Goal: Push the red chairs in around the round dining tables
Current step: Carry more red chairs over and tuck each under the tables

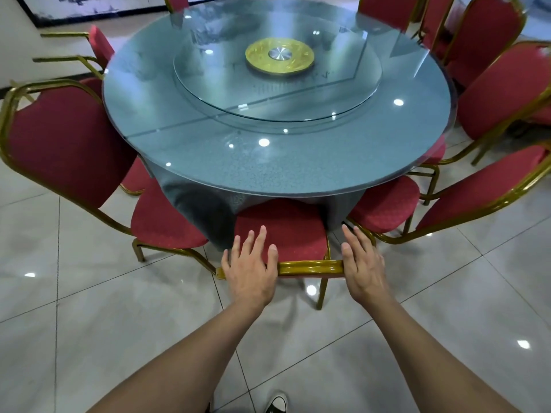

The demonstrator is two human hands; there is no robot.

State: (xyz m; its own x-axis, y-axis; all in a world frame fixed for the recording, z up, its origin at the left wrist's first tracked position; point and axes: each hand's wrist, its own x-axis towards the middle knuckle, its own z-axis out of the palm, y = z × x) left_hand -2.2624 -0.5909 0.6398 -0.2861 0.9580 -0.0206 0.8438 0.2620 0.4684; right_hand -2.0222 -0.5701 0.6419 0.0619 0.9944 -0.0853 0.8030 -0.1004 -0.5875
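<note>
Your left hand (250, 271): It lies flat on the gold top rail (310, 268) of the middle chair (283, 234). The fingers are straight and spread a little. They hold nothing. A flat hand is good for pushing, so that looks like why it sits there.

Your right hand (362, 268): It is at the other end of the same rail, by the corner. The fingers are straight and close together. They are not curled around the rail. I cannot tell if the palm presses on the rail or only touches it.

Why two hands: One hand sits at each end of the rail. I think this keeps the chair straight, so it does not turn as it slides.

The middle chair: Its red seat is partly under the round table (280, 162). The front of the seat touches the grey cloth (196, 204) that hangs down. It looks almost all the way in.

The left chair (68, 144): It is just beside the middle one and turned at a slant. Its seat sticks out from the table. It may need a push.

The right chair (483, 192): It is also at a slant, with its seat near the table edge. More red chairs stand farther around the table.

The table top: It is glass, with a round glass turning tray (277, 93) in the middle.

The floor (119, 323): It is shiny tile, so chair legs should slide easily. Push gently, or the chair may bump the table.
</note>
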